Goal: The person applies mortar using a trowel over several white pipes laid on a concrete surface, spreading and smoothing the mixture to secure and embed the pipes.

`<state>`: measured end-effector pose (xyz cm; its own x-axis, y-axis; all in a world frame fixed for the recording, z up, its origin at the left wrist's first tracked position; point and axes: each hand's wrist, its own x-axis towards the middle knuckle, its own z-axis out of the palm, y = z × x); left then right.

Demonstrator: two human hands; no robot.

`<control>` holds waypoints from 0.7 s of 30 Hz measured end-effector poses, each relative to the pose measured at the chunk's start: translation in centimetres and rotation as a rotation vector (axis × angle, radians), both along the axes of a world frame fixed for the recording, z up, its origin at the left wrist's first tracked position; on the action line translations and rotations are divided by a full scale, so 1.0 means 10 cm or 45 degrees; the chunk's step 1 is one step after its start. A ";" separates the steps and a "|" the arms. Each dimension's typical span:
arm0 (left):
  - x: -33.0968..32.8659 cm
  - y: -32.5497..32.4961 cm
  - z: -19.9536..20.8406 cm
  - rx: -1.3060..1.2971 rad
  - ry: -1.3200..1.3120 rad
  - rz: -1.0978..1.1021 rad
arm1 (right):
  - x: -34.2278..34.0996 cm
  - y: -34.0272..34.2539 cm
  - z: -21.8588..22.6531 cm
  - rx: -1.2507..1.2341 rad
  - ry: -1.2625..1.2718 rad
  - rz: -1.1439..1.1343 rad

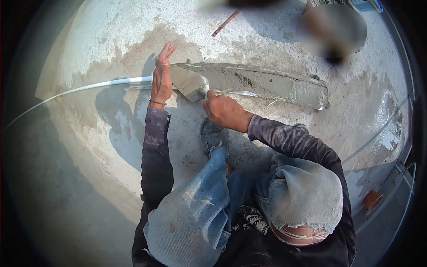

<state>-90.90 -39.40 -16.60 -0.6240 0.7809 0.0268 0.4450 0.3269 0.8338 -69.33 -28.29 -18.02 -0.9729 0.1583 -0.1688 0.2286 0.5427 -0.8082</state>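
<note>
My right hand [227, 112] is closed on the handle of a trowel, which is mostly hidden in the fist. The trowel's mortar-smeared blade [190, 84] lies at the left end of a long strip of wet grey mortar [267, 84]. Beside that end, my left hand [161, 79] stands on edge with fingers stretched, holding nothing. Its palm side faces the trowel. Thin pale edging bounds the mortar. A long white rod or pipe [111, 82] runs leftward from behind my left hand.
My shoe [212, 133] rests on the rough concrete floor [187, 155] just below the trowel. A brown stick [226, 23] lies beyond the mortar. At far right are an orange-brown pot [372, 200] and a blue-rimmed container [370, 5]. The upper right is partly blurred.
</note>
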 end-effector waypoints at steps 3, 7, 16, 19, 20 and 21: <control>0.03 -0.01 -0.03 -0.029 0.082 -0.012 | 0.16 0.22 0.05 0.131 0.005 0.082; 0.08 -0.03 -0.08 -0.229 0.226 -0.088 | 0.74 0.66 0.15 0.266 -0.109 -0.077; -0.01 -0.05 -0.11 -0.318 0.179 -0.140 | 2.08 1.21 0.56 0.285 -0.331 -0.395; -0.17 -0.01 -0.11 -0.350 0.161 -0.202 | 1.86 1.13 0.67 0.162 -0.370 -0.498; -0.23 0.01 -0.12 -0.345 0.146 -0.187 | 1.68 1.07 0.66 0.096 -0.316 -0.355; -0.30 0.04 -0.13 -0.377 0.151 -0.159 | 1.46 0.99 0.64 0.019 -0.246 -0.234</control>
<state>-93.91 -39.02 -17.91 -0.5292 0.8359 -0.1456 0.5852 0.4838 0.6508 -54.70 -18.35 -11.59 -0.8776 0.3333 -0.3446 0.4735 0.4895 -0.7322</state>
